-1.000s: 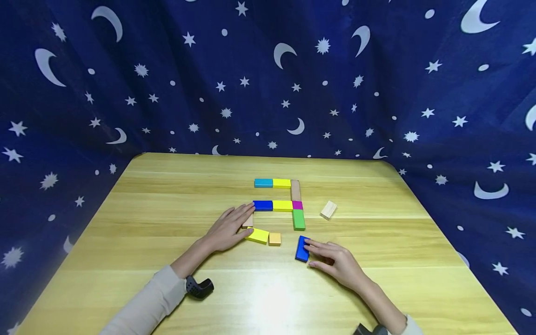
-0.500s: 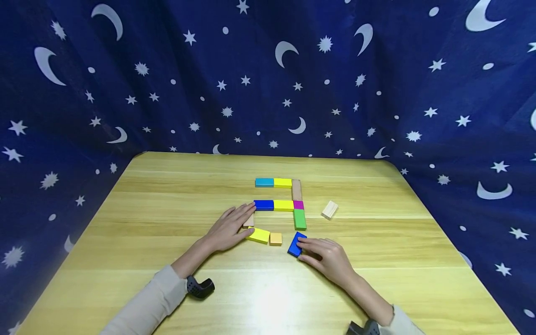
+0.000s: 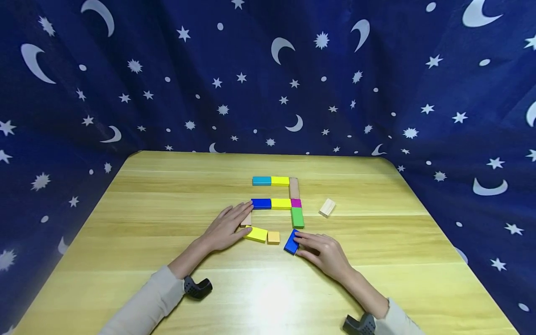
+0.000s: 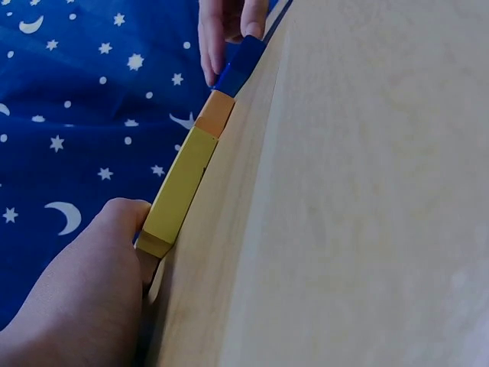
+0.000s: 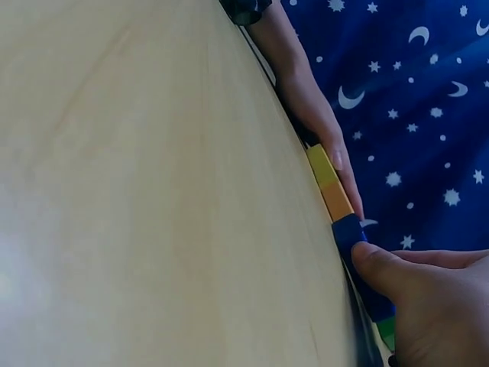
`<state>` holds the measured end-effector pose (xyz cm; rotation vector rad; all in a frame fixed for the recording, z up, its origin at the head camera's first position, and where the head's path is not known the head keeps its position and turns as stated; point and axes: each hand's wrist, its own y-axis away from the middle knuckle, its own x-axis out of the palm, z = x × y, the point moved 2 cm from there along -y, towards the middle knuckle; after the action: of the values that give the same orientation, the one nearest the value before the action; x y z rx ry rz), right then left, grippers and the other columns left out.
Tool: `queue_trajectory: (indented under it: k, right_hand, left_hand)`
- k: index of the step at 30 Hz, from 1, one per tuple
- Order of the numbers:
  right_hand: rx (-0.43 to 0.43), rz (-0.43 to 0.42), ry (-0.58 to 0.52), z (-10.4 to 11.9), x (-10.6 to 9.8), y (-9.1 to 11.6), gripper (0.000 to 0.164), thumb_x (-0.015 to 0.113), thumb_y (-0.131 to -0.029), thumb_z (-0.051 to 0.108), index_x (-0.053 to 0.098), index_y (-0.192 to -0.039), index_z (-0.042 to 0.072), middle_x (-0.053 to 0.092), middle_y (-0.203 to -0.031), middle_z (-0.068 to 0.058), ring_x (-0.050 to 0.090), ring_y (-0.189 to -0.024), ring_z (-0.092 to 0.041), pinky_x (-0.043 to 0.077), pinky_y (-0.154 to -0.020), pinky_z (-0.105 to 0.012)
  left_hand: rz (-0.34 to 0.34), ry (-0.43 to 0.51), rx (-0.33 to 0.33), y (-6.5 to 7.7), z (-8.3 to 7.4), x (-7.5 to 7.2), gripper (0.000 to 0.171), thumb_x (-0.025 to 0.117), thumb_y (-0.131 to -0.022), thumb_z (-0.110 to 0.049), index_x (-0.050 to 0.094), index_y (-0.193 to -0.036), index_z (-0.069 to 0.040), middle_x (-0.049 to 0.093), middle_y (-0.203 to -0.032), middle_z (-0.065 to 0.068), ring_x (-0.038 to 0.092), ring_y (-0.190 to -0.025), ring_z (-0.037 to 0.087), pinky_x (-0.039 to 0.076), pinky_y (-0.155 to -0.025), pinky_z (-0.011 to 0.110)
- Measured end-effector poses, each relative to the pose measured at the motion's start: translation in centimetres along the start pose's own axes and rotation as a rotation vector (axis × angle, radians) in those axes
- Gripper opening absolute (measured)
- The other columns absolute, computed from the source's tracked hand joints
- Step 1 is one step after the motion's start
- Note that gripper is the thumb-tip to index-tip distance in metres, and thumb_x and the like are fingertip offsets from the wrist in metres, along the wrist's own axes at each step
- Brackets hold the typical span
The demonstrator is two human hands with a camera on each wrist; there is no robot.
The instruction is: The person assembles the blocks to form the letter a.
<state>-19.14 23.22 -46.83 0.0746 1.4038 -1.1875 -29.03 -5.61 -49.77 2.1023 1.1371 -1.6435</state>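
Note:
My right hand (image 3: 328, 255) holds a blue block (image 3: 291, 242) that lies slanted on the table, thumb at its near end and fingers at its far part. In the right wrist view the thumb (image 5: 374, 267) presses on this block. My left hand (image 3: 226, 228) rests with extended fingers, fingertips by another blue block (image 3: 261, 204) and thumb on a yellow block (image 3: 256, 234). Beneath it a wooden block (image 3: 247, 220) is partly covered. A small orange block (image 3: 273, 237) sits between the yellow block and the slanted blue one.
Beyond the hands, light blue (image 3: 261, 181), yellow (image 3: 280, 181), wooden (image 3: 294, 188), magenta (image 3: 296, 203) and green (image 3: 297, 217) blocks join in a line figure with another yellow block (image 3: 281, 204). A loose pale wooden block (image 3: 327, 207) lies to the right. A starry curtain (image 3: 251, 93) stands behind the table.
My right hand has moved left with the blue block, which has turned to a steeper slant and come nearer the orange block. The left hand stays in place.

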Motion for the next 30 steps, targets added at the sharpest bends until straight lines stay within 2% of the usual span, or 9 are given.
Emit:
queue_trajectory:
  k: [6,11,16,18,20,23,26,28,30]
  right_hand:
    - [-0.013,-0.042,0.018,-0.2,0.1,-0.2,0.032,0.078,-0.072,0.022,0.072,-0.102,0.012,0.068,-0.102,0.0,0.065,-0.09,-0.016,0.051,-0.076,-0.034]
    - [-0.053,-0.106,0.052,-0.3,0.2,-0.3,0.029,0.08,-0.069,0.019,0.073,-0.097,0.013,0.069,-0.094,0.003,0.065,-0.084,-0.012,0.05,-0.071,-0.03]
    - [-0.05,-0.151,0.039,-0.3,0.2,-0.3,0.03,0.081,-0.067,0.016,0.073,-0.096,0.011,0.07,-0.094,0.001,0.065,-0.084,-0.012,0.05,-0.071,-0.028]
    - [-0.003,-0.166,0.01,-0.1,0.1,-0.2,0.03,0.081,-0.067,0.015,0.073,-0.096,0.01,0.07,-0.095,0.0,0.065,-0.085,-0.013,0.05,-0.072,-0.027]
    - [0.081,-0.186,-0.018,0.2,0.0,0.1,0.029,0.08,-0.069,0.014,0.073,-0.096,0.008,0.069,-0.095,-0.001,0.065,-0.084,-0.014,0.05,-0.072,-0.025]
    - [0.256,-0.22,-0.052,0.7,-0.3,0.7,0.027,0.079,-0.071,0.017,0.073,-0.096,0.008,0.07,-0.093,-0.001,0.061,-0.066,-0.009,0.045,-0.058,-0.015]
    - [0.419,-0.224,-0.071,1.0,-0.2,1.2,0.028,0.079,-0.073,0.021,0.073,-0.097,0.01,0.07,-0.091,0.001,0.048,-0.054,-0.005,0.036,-0.048,-0.013]
    - [0.487,-0.213,-0.082,1.1,-0.1,1.3,0.029,0.079,-0.073,0.022,0.073,-0.099,0.011,0.07,-0.091,0.002,0.041,-0.051,-0.005,0.031,-0.045,-0.015]
    - [0.515,-0.2,-0.084,1.1,0.2,1.5,0.032,0.08,-0.072,0.023,0.072,-0.101,0.012,0.069,-0.092,0.004,0.04,-0.052,-0.005,0.031,-0.046,-0.016]
  left_hand:
    - [0.004,-0.002,0.002,-0.3,0.0,0.1,0.067,0.032,-0.096,-0.053,0.021,-0.148,-0.013,0.017,-0.153,-0.001,0.016,-0.138,0.021,0.011,-0.111,0.044]
    - [0.013,0.004,-0.001,-0.4,-0.1,0.2,0.066,0.034,-0.096,-0.052,0.021,-0.148,-0.013,0.016,-0.153,-0.001,0.016,-0.138,0.021,0.01,-0.111,0.044]
    - [0.009,-0.003,0.003,-0.2,-0.1,0.1,0.067,0.033,-0.096,-0.052,0.02,-0.148,-0.013,0.016,-0.153,0.0,0.016,-0.138,0.023,0.01,-0.111,0.045]
    - [0.009,-0.009,0.001,-0.2,0.0,0.1,0.067,0.033,-0.096,-0.052,0.02,-0.148,-0.013,0.016,-0.153,0.001,0.016,-0.138,0.023,0.01,-0.11,0.046]
    - [0.009,-0.008,-0.002,0.0,0.0,0.1,0.066,0.033,-0.096,-0.051,0.02,-0.148,-0.013,0.016,-0.153,0.0,0.016,-0.138,0.023,0.01,-0.11,0.046]
    - [0.011,0.001,-0.009,0.0,0.0,0.0,0.066,0.034,-0.096,-0.051,0.02,-0.148,-0.013,0.016,-0.153,0.0,0.017,-0.138,0.023,0.011,-0.11,0.046]
    - [0.012,0.011,-0.014,0.0,0.0,0.0,0.066,0.034,-0.096,-0.051,0.02,-0.148,-0.013,0.016,-0.153,0.0,0.017,-0.138,0.023,0.011,-0.11,0.045]
    - [0.016,0.013,-0.017,-0.1,-0.1,-0.1,0.067,0.033,-0.096,-0.052,0.02,-0.148,-0.013,0.016,-0.153,0.0,0.017,-0.138,0.023,0.011,-0.11,0.045]
    - [0.019,0.014,-0.016,-0.1,-0.2,-0.1,0.067,0.033,-0.096,-0.053,0.021,-0.148,-0.013,0.016,-0.153,0.0,0.017,-0.138,0.023,0.011,-0.11,0.045]
